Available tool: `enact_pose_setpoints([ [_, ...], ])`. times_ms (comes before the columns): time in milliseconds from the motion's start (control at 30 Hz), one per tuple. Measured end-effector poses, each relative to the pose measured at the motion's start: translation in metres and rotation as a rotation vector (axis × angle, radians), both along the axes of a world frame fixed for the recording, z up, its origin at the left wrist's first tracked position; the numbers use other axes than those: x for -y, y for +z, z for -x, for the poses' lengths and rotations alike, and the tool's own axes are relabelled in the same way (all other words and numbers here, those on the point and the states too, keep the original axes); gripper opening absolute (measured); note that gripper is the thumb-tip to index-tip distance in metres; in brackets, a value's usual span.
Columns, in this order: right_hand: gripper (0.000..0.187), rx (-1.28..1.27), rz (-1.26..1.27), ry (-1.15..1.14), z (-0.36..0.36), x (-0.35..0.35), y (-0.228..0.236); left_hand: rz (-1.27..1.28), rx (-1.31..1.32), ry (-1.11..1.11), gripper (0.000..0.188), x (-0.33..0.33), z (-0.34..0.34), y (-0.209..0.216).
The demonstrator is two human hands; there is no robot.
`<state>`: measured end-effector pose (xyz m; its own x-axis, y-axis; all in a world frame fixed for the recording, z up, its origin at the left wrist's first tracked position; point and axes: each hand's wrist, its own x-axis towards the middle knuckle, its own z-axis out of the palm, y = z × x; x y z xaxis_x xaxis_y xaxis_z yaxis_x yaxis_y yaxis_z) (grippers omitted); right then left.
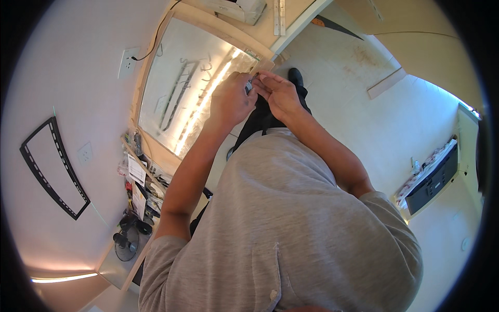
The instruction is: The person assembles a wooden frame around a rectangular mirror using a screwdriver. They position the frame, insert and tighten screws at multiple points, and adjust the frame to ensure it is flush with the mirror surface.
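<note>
My left hand (232, 101) is closed around a small grey and dark object (249, 87) that pokes out between thumb and fingers; its kind is too small to tell. Right beside it, my right hand (280, 98) has thumb and forefinger brought together at the object's far end, the other fingers curled loosely below. What the right fingertips pinch is too small to make out. Both hands are over the near right corner of a wood-framed glass panel (174, 67), which reflects a bright light strip.
A cable runs to a wall socket (128, 63) at the left. A black slotted metal bracket (46, 169) is on the wall. Papers (136, 169), clutter and a small fan (126, 244) stand lower left. A handsaw (335, 26) lies at the top; a wood strip (386, 83) is further right.
</note>
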<state>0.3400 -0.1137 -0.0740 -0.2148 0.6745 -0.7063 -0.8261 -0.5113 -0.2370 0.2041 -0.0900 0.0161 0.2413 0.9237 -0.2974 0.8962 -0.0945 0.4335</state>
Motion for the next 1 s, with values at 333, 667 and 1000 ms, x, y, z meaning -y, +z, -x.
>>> enact_pose_setpoints([
  [333, 0.023, -0.05, 0.009, -0.029, -0.003, -0.002, 0.001, 0.1, -0.1, -0.088, 0.031, -0.019, -0.005, 0.012],
  [667, 0.026, -0.083, -0.014, 0.005, -0.009, -0.002, -0.009, 0.163, -0.128, -0.09, 0.029, -0.028, -0.014, 0.012],
  [1000, 0.036, 0.603, -0.395, 0.277, -0.046, -0.004, -0.037, 0.245, -0.166, -0.007, 0.031, -0.038, -0.023, 0.017],
])
